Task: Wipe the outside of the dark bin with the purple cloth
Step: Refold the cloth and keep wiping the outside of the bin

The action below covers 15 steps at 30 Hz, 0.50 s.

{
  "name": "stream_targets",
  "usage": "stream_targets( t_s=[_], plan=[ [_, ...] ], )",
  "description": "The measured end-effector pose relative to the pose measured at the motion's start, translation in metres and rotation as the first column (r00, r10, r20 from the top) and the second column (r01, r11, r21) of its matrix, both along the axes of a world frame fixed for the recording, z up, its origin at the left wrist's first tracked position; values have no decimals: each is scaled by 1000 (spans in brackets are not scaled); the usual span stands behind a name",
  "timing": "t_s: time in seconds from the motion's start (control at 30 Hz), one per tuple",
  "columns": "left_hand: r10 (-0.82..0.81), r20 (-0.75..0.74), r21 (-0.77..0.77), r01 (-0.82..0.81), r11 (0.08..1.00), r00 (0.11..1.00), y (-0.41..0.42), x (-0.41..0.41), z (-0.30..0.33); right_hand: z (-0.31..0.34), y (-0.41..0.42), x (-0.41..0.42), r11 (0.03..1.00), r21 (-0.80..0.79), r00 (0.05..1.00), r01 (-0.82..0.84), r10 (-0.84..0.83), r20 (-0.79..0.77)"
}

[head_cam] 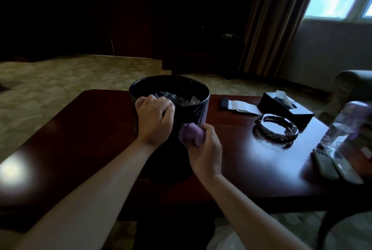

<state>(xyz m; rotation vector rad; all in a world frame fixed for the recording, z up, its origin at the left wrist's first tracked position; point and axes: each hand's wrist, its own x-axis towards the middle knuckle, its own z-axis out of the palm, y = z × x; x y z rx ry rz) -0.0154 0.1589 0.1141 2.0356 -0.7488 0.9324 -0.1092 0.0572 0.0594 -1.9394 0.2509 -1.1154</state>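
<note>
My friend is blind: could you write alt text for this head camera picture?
A person's left hand grips the rim of a dark bin on a wooden table while the right hand presses a bunched purple cloth against its outside.

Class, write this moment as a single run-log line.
step: wiping bin outside | left hand: grips dark bin rim | right hand: presses purple cloth on bin wall | bin: upright on table

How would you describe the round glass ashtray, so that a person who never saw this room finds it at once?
Start at the dark red table. Right of the dark bin, in front of the black tissue box, lies the ashtray. It alone is a low, clear ring with a ribbed rim.
</note>
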Motion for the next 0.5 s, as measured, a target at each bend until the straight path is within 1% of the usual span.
stream_targets(
  t_s=[0.13, 0.17, 0.2, 0.3, 0.33, 0.43, 0.5],
  plan=[
    [-19, -15, 14, 20, 1000, 1000, 2, -1, 3, 31, -5, 7, 997, 30, 990, 71, -74, 117],
    [-26, -17, 15, 26, 1000, 1000, 3, -1, 4, 30, -4, 8, 996, 27, 989, 80, -82, 125],
    [-31, -13, 16, 31, 999, 999, 3, -1, 5, 25, -2, 7, 996, 19, 989, 84, -86, 117],
    [-31, -9, 11, 32, 999, 999, 3, -3, 5, 6, 4, -3, 997, -7, 996, 83, -83, -27],
    [-31, -9, 11, 32, 999, 999, 3, -3, 4, 7, 2, -4, 997, 1, 997, 74, -74, -31],
    [-36, -21, 18, 37, 999, 999, 3, -3, 5, 36, -4, -2, 994, 10, 989, 107, -107, 99],
    [-42, -27, 20, 42, 999, 999, 4, -3, 6, 51, -6, 2, 992, -7, 983, 128, -125, 136]
  ],
)
